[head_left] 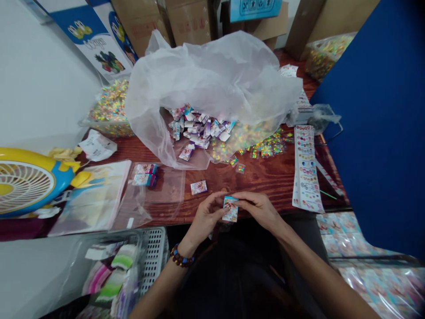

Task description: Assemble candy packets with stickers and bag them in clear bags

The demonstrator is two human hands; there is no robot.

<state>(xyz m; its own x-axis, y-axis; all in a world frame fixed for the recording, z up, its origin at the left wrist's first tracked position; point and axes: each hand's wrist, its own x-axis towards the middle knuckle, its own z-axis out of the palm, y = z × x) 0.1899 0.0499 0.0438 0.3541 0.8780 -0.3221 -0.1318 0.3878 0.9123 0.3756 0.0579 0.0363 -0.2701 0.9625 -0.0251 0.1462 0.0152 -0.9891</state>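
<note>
While the left hand (207,217) and the right hand (255,210) pinch it from both sides, a small card box (230,209) sits up in the air, just over the near edge of the wooden tabletop (268,179). The fingers of both hands curl in and are not spread. The box looks very light and thin, so it seems easy to dent. A soft pinch on its edges looks best, and its shiny skin may slip a little. A bead bracelet (181,256) hangs on the left wrist. Just past the hands, one more small box (198,187) lies flat on the tabletop. To the left, two small packs (145,174) rest on a clear plastic bag (162,197). Farther on, a heap of little boxes (195,130) sits inside a big see-through plastic bag (212,75), with shiny colored bits (267,148) spilling near its edge. A long sticker sheet (307,168) lies on the right. A yellow and blue fan (23,181) stands at the left, and a gray basket (154,252) with striped packs sits below the tabletop
</note>
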